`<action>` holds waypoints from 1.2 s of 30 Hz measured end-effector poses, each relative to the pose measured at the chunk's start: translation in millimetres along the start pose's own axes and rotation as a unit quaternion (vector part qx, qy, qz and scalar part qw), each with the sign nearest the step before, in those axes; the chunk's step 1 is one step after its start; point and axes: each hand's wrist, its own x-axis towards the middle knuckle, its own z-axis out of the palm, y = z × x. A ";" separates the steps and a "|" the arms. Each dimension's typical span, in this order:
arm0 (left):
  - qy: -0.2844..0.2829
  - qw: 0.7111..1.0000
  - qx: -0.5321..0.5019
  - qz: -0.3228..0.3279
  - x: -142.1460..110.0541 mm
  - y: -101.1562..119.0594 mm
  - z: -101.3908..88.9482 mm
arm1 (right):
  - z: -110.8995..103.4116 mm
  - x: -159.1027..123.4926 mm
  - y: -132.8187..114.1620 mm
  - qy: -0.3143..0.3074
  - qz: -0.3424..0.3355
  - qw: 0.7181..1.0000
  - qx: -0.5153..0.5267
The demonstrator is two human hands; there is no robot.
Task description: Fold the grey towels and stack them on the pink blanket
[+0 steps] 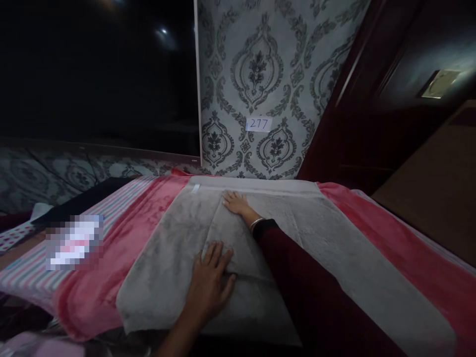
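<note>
A grey plush blanket (327,258) lies spread out in front of me, with crease lines across it and a small white tag near its far left corner. My left hand (210,280) rests palm down on its near middle part, fingers spread. Farther away, my right hand (236,202) lies flat on the same blanket, close to its far edge, a bangle at the wrist below a dark red sleeve. Neither hand grips anything. Under the grey blanket, a pink plush blanket (122,248) shows on both sides.
Striped fabric (33,272) lies beneath the pink blanket, with a blurred-out item on it at left. A large dark television (100,79) hangs behind. Patterned wallpaper (256,74) carries a paper label (259,124) reading 277. At right stand a dark red door (357,114) and a brown panel (435,183).
</note>
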 end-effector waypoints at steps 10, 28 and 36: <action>0.045 0.999 0.000 -0.003 -2.8 -0.1 2.4 | 39.2 -59.2 -11.8 0.023 -0.153 0.987 -0.038; 0.099 0.994 -0.046 -0.028 0.5 2.3 -8.5 | 60.4 -106.5 -31.3 0.016 -0.273 0.962 -0.023; 0.038 0.997 -0.049 -0.053 4.6 4.2 -13.7 | 23.2 -92.5 -9.5 0.017 -0.165 0.985 -0.057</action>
